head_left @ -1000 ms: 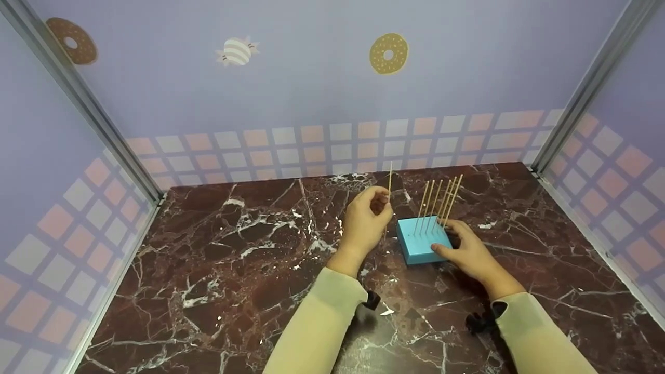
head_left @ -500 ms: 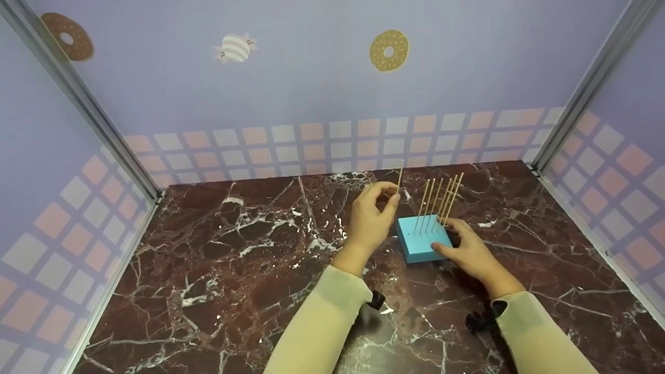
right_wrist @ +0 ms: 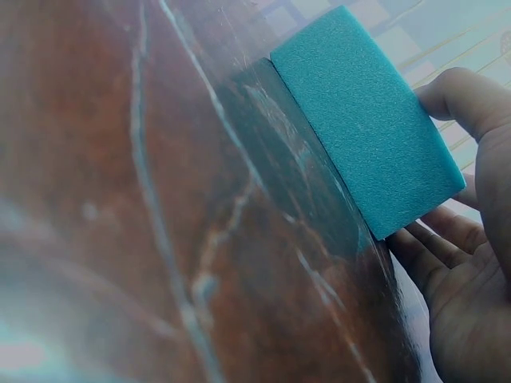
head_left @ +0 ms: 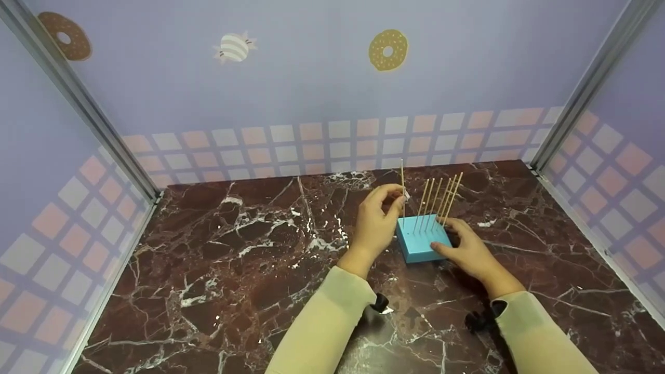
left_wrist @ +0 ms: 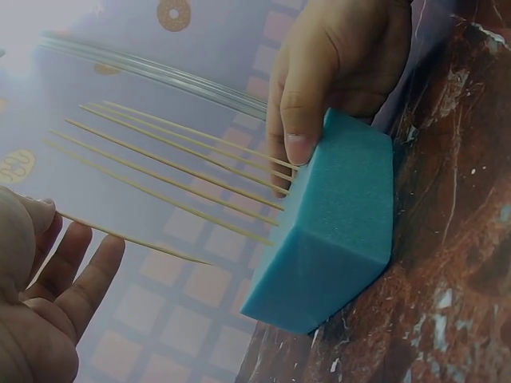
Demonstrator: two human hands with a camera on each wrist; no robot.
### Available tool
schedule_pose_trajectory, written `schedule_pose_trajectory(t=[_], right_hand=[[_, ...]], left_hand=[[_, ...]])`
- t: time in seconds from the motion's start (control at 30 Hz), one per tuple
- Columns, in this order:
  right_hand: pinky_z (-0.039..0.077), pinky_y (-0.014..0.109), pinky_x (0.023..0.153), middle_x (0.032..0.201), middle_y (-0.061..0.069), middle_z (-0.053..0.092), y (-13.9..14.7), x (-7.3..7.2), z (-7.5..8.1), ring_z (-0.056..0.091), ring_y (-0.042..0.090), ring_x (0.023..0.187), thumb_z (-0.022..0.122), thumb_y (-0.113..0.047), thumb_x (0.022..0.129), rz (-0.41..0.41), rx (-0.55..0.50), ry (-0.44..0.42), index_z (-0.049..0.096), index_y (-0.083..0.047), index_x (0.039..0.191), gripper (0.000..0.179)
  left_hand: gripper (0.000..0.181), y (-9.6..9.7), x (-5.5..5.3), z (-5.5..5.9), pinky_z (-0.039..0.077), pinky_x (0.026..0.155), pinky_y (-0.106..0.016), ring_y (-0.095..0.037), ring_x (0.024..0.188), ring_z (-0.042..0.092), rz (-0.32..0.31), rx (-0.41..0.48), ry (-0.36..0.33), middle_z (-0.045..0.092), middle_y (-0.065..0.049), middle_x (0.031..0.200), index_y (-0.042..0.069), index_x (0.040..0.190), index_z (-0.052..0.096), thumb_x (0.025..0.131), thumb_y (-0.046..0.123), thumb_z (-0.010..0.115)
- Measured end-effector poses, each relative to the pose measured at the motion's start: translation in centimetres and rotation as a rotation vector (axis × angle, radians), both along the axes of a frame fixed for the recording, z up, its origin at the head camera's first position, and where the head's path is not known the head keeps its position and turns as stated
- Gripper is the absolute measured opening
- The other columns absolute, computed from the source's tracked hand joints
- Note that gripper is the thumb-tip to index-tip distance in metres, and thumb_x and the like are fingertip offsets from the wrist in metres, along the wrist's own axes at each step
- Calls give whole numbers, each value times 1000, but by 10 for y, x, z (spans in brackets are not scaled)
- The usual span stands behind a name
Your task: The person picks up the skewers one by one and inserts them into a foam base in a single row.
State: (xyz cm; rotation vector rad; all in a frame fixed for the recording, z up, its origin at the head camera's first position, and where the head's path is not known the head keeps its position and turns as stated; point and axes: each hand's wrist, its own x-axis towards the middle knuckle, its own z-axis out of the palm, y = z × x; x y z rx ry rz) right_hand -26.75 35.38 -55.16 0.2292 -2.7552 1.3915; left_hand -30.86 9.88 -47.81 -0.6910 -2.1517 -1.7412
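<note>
Between the left hand's (head_left: 375, 221) thumb and fingers is pinched a thin wooden skewer (head_left: 402, 179), held upright at the left edge of a light blue foam block (head_left: 423, 254). In the left wrist view the held skewer's (left_wrist: 152, 246) pointed tip hangs a short way above the block's top face. Several more skewers (head_left: 429, 202) stand in the block, leaning slightly right. The right hand (head_left: 467, 252) grips the block's right side, thumb on the top face near the front. From the right wrist view, its fingers (right_wrist: 451, 235) reach round the block's side (right_wrist: 367, 120).
The block rests on a dark red marbled tabletop (head_left: 234, 280). Lilac walls (head_left: 311, 83) with printed checks and sweets enclose the back and both sides. Black wrist straps (head_left: 379, 302) show at the sleeve cuffs.
The left hand has moved right with the skewer, from beside the block to over its left edge. The right hand and the block have stayed in place.
</note>
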Motion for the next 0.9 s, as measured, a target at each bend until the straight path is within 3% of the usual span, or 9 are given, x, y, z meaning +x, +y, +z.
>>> schedule_pose_trajectory(t=[0.27, 0.5, 0.9], right_hand=[[41, 77, 126, 169, 31, 43, 1, -1, 0, 44, 57, 157, 77, -31, 109, 1, 4, 2, 47, -3, 169, 73], [41, 77, 126, 169, 30, 44, 1, -1, 0, 45, 56, 157, 77, -33, 109, -1, 9, 2, 47, -4, 169, 73], [38, 80, 126, 172, 31, 39, 0, -1, 0, 39, 58, 159, 76, -30, 109, 1, -11, -15, 45, -2, 170, 73]], left_hand=[[24, 6, 1, -7, 63, 87, -22, -14, 99, 73, -21, -66, 18, 76, -9, 118, 7, 136, 74, 114, 15, 68], [25, 10, 0, -12, 61, 91, -22, -16, 108, 73, -1, -148, 46, 76, -7, 121, 11, 138, 74, 115, 18, 67], [26, 11, 0, -13, 63, 92, -22, -18, 107, 74, -1, -153, 54, 77, -8, 122, 10, 139, 74, 115, 17, 66]])
